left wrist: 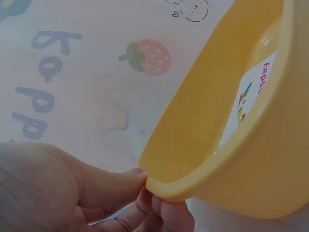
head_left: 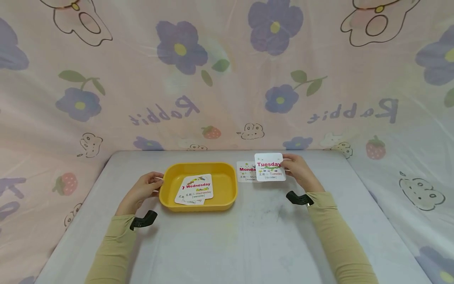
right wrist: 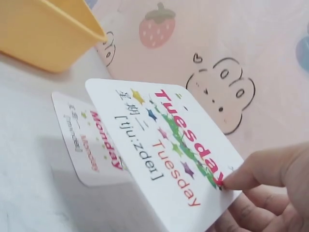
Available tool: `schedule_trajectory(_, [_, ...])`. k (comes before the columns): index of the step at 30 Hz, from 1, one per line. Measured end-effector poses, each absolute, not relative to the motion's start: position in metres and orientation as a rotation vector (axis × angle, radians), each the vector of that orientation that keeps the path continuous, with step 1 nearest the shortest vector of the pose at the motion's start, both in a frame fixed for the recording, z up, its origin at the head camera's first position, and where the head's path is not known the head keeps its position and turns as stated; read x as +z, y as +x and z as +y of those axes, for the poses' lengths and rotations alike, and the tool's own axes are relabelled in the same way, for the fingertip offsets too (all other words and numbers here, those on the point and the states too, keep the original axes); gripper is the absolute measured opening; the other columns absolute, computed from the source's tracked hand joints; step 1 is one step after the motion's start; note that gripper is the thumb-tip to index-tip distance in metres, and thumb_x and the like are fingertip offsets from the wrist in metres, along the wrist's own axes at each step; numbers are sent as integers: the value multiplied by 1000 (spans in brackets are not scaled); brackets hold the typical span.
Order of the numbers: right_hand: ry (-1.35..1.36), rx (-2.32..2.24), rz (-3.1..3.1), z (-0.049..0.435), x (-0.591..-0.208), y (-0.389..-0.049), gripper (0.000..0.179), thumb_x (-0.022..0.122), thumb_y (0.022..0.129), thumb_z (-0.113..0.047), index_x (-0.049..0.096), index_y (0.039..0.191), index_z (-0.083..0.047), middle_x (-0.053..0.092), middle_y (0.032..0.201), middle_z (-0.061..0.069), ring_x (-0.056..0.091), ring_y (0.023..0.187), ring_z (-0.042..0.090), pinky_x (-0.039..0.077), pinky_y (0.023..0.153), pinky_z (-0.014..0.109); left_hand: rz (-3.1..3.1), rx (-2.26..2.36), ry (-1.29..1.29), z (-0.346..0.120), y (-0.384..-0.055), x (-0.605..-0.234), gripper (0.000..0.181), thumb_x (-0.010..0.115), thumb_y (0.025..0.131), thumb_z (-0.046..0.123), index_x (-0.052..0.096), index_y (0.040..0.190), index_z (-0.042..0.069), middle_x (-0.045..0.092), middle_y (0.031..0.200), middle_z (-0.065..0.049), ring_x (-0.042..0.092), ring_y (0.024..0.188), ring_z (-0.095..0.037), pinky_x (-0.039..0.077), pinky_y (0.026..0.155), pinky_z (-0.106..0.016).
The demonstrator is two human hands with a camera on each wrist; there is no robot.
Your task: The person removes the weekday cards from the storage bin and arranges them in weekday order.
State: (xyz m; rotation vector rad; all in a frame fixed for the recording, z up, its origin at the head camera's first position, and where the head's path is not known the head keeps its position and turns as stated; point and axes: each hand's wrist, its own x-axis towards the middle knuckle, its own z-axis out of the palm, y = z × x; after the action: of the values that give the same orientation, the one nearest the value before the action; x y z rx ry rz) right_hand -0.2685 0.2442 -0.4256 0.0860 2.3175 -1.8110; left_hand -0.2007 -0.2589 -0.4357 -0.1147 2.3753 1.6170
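Observation:
My left hand (head_left: 143, 191) pinches the left rim of a yellow tray (head_left: 227, 199), thumb on top and fingers beneath, as the left wrist view shows. Inside the tray lies a Wednesday card (head_left: 198, 193), with at least one other card partly hidden under it. My right hand (head_left: 299, 171) holds a white Tuesday card (head_left: 270, 175) by its right edge between thumb and fingers. That card is raised and tilted in the right wrist view. Behind it a Monday card (right wrist: 87, 145) lies on the table to the right of the tray, its right part covered.
The white table (head_left: 227, 244) stretches toward me in front of the tray. A patterned cloth (head_left: 227, 86) with flowers and rabbits hangs along the table's back edge. Each wrist carries a black camera mount (head_left: 144, 220).

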Motion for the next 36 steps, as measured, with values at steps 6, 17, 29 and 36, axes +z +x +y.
schedule_trajectory(6, [156, -1794, 2307, 258, -436, -273, 52, 46, 92, 0, 35, 142, 6, 53, 123, 19, 55, 92, 14, 48, 78, 27, 2369, 1618, -127, -258, -201, -435, 35, 47, 101, 9, 40, 131, -7, 54, 106, -17, 59, 82, -20, 54, 71, -29])
schedule_trajectory(17, [285, -1798, 2222, 278, -451, -276, 60, 48, 94, -3, 23, 148, 3, 36, 142, 23, 45, 113, 23, 43, 91, 32, 2379, 1603, -146, -257, -201, -435, 35, 46, 101, 9, 40, 131, -7, 54, 109, -20, 58, 83, -23, 54, 72, -30])
schedule_trajectory(29, [330, -1742, 2354, 281, -465, -284, 50, 52, 95, -7, 38, 141, 6, 50, 130, 23, 56, 84, 9, 48, 69, 23, 2394, 1595, -134, -256, -203, -434, 33, 45, 101, 9, 41, 130, -6, 54, 102, -16, 58, 82, -21, 54, 71, -31])
schedule_trajectory(36, [312, -1629, 2550, 279, -472, -285, 43, 60, 92, -8, 51, 130, 8, 60, 111, 20, 54, 75, 11, 45, 60, 22, 2394, 1601, -143, -256, -202, -435, 32, 45, 101, 8, 42, 129, -6, 55, 102, -16, 59, 81, -21, 54, 71, -31])
